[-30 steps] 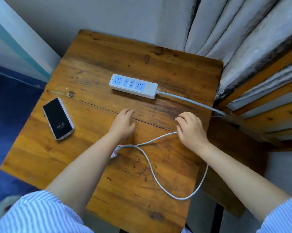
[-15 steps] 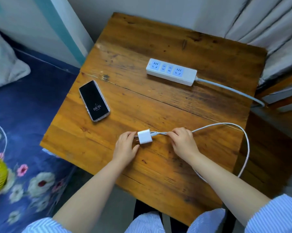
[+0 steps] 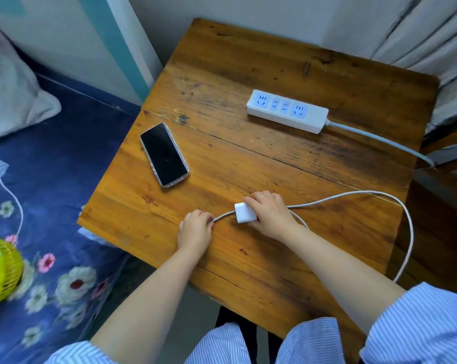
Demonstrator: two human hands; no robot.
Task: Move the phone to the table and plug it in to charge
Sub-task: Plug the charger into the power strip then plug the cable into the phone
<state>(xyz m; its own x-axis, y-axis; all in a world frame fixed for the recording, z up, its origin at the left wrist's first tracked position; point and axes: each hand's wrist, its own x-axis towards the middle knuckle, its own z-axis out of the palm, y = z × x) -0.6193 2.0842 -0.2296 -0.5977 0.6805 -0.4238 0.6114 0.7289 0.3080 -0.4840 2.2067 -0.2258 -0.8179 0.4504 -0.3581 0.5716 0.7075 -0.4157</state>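
A black phone (image 3: 164, 155) lies face up with a dark screen on the left part of the wooden table (image 3: 261, 59). A white power strip (image 3: 287, 110) with blue sockets sits further back on the right. My right hand (image 3: 272, 215) is closed around a white charger plug (image 3: 245, 212). My left hand (image 3: 195, 229) pinches the short end of the white cable (image 3: 353, 197) beside the plug. That cable loops off to the right and back toward me. Both hands are below the phone, apart from it.
A bed with a blue flowered sheet (image 3: 51, 195) and a pillow (image 3: 9, 93) lies left of the table. A yellow fan (image 3: 1, 269) sits on the bed. Curtains (image 3: 432, 35) hang at the back right. The strip's grey cord (image 3: 379, 139) runs off the right edge.
The charger plug passed from my left hand to my right hand, and my left hand now pinches the cable end. The phone's screen went dark.
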